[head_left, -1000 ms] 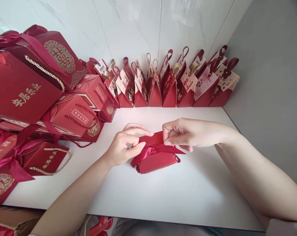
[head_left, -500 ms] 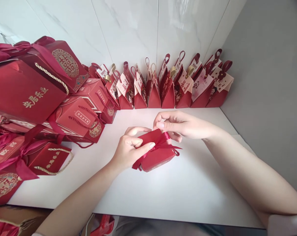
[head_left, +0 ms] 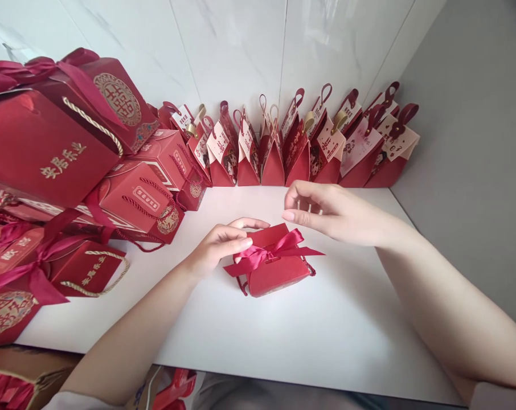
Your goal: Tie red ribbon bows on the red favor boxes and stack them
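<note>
A small red gift box (head_left: 279,277) lies on the white table, with a magenta ribbon bow (head_left: 269,256) tied across its top and dark red cords at its ends. My left hand (head_left: 217,246) grips the box's left rear edge, thumb by the bow's left loop and fingers partly hidden behind the raised flap. Above and right of the box, my right hand (head_left: 326,210) hangs apart from it. Its fingers are loosely bent with a gap to the thumb, and nothing shows between them.
Larger red gift boxes (head_left: 130,199) with cord handles and bows are stacked at the left. Several small peaked favour boxes (head_left: 273,162) line the tiled wall. A cardboard carton (head_left: 40,370) with red ribbon items sits below the table's (head_left: 318,336) front left edge.
My right hand has lifted away from the bow, up and right. My left thumb has slid left off the bow's middle, uncovering its left loop. The view has shifted slightly.
</note>
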### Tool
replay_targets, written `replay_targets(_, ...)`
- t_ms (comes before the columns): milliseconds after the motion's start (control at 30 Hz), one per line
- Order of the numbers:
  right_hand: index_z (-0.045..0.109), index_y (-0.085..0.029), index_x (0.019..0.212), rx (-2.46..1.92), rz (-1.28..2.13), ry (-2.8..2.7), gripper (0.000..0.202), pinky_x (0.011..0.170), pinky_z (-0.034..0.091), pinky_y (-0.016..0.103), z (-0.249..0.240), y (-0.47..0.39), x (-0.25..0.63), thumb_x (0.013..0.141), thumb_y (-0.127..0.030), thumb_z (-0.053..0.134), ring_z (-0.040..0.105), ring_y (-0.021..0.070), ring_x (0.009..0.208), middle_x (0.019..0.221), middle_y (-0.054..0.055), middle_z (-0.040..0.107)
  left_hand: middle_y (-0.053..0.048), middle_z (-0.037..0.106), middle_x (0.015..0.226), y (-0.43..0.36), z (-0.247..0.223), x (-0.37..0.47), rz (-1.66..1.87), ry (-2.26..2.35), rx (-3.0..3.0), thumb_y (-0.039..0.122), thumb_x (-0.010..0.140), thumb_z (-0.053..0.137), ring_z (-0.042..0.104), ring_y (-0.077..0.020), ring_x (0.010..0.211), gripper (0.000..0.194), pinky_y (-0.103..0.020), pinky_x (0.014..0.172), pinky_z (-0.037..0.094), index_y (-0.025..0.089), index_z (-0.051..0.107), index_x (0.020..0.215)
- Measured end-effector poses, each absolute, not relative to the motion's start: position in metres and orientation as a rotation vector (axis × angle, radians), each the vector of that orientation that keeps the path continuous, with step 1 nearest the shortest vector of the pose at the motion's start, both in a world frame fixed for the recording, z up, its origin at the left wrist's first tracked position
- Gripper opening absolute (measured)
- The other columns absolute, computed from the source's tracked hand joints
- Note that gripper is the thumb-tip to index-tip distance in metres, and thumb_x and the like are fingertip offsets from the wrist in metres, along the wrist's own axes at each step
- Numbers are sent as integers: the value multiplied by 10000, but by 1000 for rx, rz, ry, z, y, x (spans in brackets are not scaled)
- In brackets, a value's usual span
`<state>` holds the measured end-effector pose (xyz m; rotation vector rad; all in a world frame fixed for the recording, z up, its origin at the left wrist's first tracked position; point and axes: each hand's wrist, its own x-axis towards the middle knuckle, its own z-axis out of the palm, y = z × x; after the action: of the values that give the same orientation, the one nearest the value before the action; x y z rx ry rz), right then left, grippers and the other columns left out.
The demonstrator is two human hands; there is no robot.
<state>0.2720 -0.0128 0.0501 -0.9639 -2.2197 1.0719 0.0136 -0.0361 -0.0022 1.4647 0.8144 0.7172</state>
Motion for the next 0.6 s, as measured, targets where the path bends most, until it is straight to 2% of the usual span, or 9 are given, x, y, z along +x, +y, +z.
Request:
replay_targets(100,577,-199,833,-921,862,-2403,235,531,348,257,62,-32,269,954,-399,557,479,124,564,688,3,573,-78,628,1250,-34,-3,10,730,787,1420,350,867,617,592,-285,1156,360,-386,959,481,169,674,561)
replay_targets(233,609,-171,969,-661,511,-2568,128,685,429,300,59,-51,248,968,-281,544,557,172,758,893,64,618,-72,632,1257,-35,-5,10,755,786,1397,347,877,613,583,-277,1164,343,-356,989,453,165,689,597)
replay_targets(333,621,-141,985,-564,270,-2612,214,749,433,344,45,-55,230,961,-343,557,550,210,841,947,91,603,-70,642,1227,-36,-6,10,794,769,1396,329,904,577,579,-271,1162,368,-347,998,435,162,675,591)
replay_targets(400,626,-131,975,-576,209,-2635,251,757,431,352,37,-54,224,965,-369,545,542,219,855,958,97,595,-67,644,1208,-36,-7,11,805,773,1405,317,912,567,583,-260,1147,365,-341,990,430,164,672,597)
replay_targets(500,624,-132,916,-621,184,-2696,203,767,423,343,34,-51,226,998,-244,476,531,206,838,944,93,588,-68,636,1210,-35,-6,10,798,802,1452,322,912,571,583,-246,1126,336,-329,956,434,170,688,636)
replay_targets(600,608,-143,872,-575,326,-2774,180,780,413,325,44,-48,239,983,-146,468,522,183,800,890,70,585,-73,635,1208,-35,-4,11,786,863,1518,340,909,574,598,-229,1054,359,-321,865,447,162,656,608)
